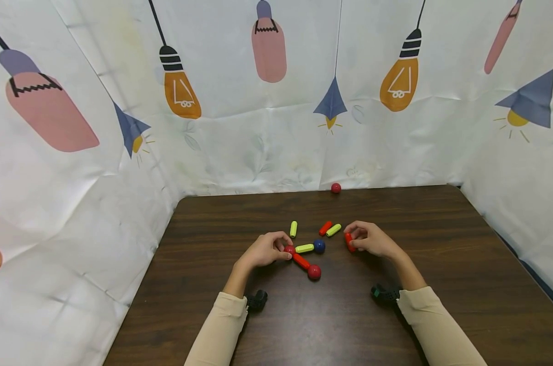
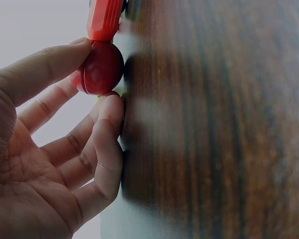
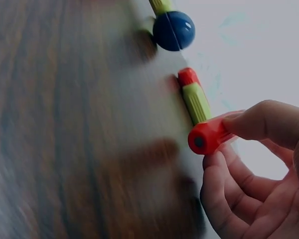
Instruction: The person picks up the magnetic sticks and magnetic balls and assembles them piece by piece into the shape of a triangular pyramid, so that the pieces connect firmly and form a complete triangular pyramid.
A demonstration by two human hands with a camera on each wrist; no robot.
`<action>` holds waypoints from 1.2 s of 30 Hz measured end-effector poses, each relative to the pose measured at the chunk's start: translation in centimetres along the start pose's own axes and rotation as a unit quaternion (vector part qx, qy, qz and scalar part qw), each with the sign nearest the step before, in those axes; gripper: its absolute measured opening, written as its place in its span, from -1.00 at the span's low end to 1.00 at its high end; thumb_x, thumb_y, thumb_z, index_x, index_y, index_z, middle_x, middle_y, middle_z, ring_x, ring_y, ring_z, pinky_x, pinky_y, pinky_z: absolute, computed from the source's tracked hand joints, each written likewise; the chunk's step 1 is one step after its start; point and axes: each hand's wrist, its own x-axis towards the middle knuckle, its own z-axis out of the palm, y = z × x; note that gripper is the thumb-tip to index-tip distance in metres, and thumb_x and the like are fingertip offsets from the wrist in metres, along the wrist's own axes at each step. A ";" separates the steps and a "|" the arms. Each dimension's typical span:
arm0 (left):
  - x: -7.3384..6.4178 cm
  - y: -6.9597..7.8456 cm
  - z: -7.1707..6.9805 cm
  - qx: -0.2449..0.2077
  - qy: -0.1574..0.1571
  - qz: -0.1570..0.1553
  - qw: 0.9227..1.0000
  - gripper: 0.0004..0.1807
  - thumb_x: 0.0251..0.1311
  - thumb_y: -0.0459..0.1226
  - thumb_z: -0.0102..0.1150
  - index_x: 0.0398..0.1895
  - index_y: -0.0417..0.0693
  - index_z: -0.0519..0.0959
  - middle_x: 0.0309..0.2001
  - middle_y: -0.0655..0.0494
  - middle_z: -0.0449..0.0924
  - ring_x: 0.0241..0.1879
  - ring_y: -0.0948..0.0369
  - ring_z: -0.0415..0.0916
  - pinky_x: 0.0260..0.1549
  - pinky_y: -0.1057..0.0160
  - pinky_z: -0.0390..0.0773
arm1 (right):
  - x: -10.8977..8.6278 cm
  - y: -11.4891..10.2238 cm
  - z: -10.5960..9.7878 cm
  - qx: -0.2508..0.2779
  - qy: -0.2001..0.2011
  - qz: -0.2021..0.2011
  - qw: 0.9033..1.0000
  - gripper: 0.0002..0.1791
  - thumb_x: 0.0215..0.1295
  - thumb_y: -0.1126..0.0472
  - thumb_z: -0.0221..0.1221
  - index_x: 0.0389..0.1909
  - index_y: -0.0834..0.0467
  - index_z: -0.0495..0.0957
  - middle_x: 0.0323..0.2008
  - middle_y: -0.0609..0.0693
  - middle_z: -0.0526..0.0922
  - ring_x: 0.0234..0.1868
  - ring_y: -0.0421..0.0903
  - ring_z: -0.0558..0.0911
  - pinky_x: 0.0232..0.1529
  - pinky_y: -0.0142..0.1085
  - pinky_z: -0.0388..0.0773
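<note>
My left hand pinches a red ball between thumb and fingers, low over the table. From that ball a yellow-green rod runs to a blue ball, and a red rod runs to a second red ball, forming a V. To the right, my right hand pinches a separate red rod; its round end with a grey centre faces the right wrist camera. The blue ball also shows in that view.
Beyond the joined pieces lie a loose yellow-green rod, a red rod and another yellow-green rod side by side. A third red ball sits at the far edge of the dark wooden table. Printed cloth hangs behind.
</note>
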 end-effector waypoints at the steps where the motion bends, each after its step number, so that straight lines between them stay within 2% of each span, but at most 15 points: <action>1: 0.0 0.0 0.0 0.000 0.000 0.000 1.000 -0.76 0.21 -0.22 0.45 -0.08 0.11 0.66 -0.34 0.08 0.57 -0.48 0.19 0.48 -0.43 0.24 0.51 | 0.1 0.0 0.1 0.005 -0.002 0.000 1.000 -0.65 0.35 0.38 0.24 0.14 0.28 0.54 -0.15 0.23 0.62 -0.30 -0.06 0.60 -0.32 -0.25 0.65; 14: 0.1 0.1 0.0 -0.002 -0.005 -0.003 1.000 -0.75 0.21 -0.22 0.45 -0.07 0.10 0.65 -0.34 0.06 0.58 -0.49 0.19 0.48 -0.44 0.24 0.52 | 0.6 -1.2 2.7 0.044 -0.056 -0.003 0.997 -0.67 0.37 0.34 0.25 0.11 0.30 0.50 -0.25 0.14 0.58 -0.30 -0.03 0.60 -0.32 -0.20 0.66; 22: 0.1 0.1 0.0 0.000 -0.006 -0.004 1.000 -0.76 0.21 -0.21 0.45 -0.08 0.10 0.65 -0.34 0.05 0.57 -0.50 0.19 0.48 -0.44 0.24 0.52 | 0.5 -2.3 4.3 0.067 -0.072 0.025 0.995 -0.65 0.35 0.34 0.24 0.11 0.29 0.46 -0.29 0.07 0.57 -0.33 -0.04 0.61 -0.32 -0.21 0.62; 36: 0.0 0.4 0.1 0.006 -0.021 0.007 1.000 -0.75 0.16 -0.18 0.50 -0.16 0.13 0.63 -0.34 0.12 0.58 -0.46 0.21 0.49 -0.43 0.24 0.52 | 0.9 -3.3 5.7 0.099 -0.057 0.054 0.992 -0.59 0.34 0.36 0.21 0.16 0.32 0.38 -0.30 0.08 0.59 -0.34 -0.05 0.60 -0.31 -0.19 0.65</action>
